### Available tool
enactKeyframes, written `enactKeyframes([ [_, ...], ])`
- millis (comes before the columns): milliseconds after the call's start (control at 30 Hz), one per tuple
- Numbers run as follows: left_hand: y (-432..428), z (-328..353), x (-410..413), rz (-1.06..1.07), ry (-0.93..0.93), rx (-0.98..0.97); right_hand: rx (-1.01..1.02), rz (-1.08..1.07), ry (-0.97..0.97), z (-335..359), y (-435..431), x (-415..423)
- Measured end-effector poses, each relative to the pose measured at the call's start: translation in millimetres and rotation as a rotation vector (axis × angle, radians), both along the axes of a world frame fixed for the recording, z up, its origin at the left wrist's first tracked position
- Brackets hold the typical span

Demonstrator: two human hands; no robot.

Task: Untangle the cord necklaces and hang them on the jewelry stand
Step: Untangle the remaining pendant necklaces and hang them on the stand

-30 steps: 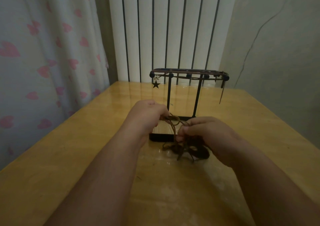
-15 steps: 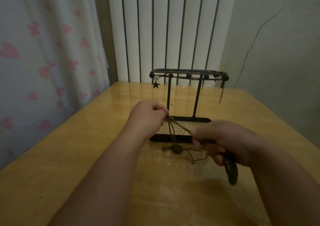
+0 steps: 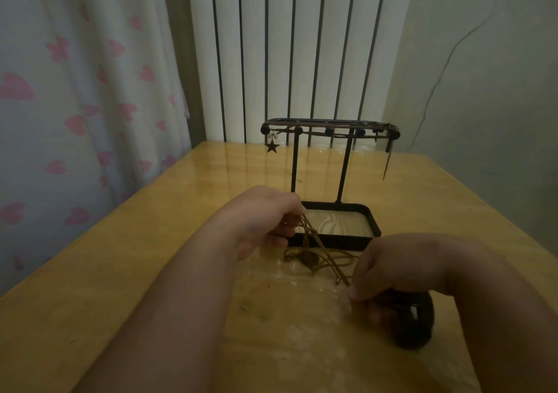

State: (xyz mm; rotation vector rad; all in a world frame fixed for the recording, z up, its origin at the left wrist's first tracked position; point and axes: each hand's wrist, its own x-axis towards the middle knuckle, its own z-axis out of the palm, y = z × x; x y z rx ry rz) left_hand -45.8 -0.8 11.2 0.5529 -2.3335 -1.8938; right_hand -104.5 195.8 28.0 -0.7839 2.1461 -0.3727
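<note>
At frame centre, the left hand (image 3: 265, 217) pinches the limp, snag-prone cords (image 3: 317, 250); the right hand (image 3: 389, 275) grips closed on a dark pendant (image 3: 416, 323); best held near knots.

No text, label, brand or number can be read anywhere.

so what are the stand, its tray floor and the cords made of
Jewelry stand: thin matte black rods and rim, probably painted metal. Its tray floor: pale with wavy grain lines, apparently wood or wood-look laminate. Cord necklaces: brown, slim and limp with a dull surface, probably leather or waxed cotton; the picture can't settle which.
</note>
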Motion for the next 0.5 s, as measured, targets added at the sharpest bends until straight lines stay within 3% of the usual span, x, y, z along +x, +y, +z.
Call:
enactKeyframes([
  [133,0.3,-1.2,-0.6,-0.095,0.007,0.110,0.026,0.033,0.079,1.0,0.0,0.3],
  [300,-0.1,-0.2,1.5,-0.126,0.030,0.044,0.019,-0.044,0.090,-1.6,-2.1,-4.8],
  [500,0.1,-3.6,-0.6,-0.146,0.024,-0.026,-0.347,-0.180,0.261,-4.1,-6.6,-7.4],
])
